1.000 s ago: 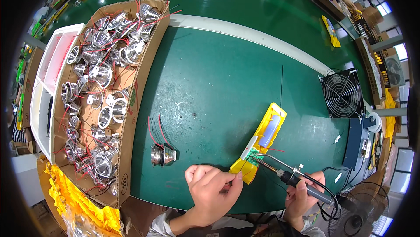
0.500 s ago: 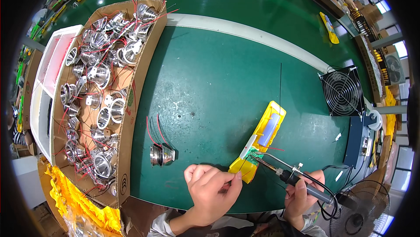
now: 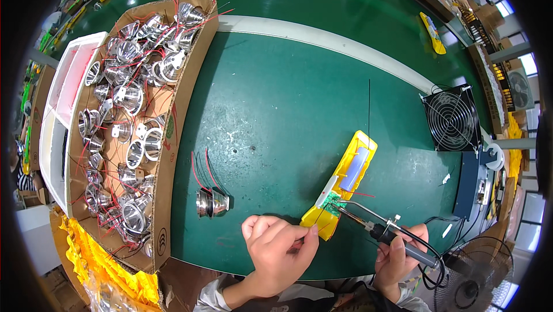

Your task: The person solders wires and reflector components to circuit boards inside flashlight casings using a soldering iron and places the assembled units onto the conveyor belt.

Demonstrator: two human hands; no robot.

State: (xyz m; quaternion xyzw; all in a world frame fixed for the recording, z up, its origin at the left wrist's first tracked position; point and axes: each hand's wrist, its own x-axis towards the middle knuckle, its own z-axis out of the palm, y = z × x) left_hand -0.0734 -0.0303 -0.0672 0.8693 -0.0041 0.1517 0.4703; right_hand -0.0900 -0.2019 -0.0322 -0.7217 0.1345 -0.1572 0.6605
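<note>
Green bench (image 3: 299, 99) carries cardboard box (image 3: 167, 156), fan (image 3: 452, 119).

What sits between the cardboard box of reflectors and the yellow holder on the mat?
In the head view, one metal reflector with red and black wires lies on the green mat between the cardboard box and the yellow holder; otherwise bare mat.
</note>
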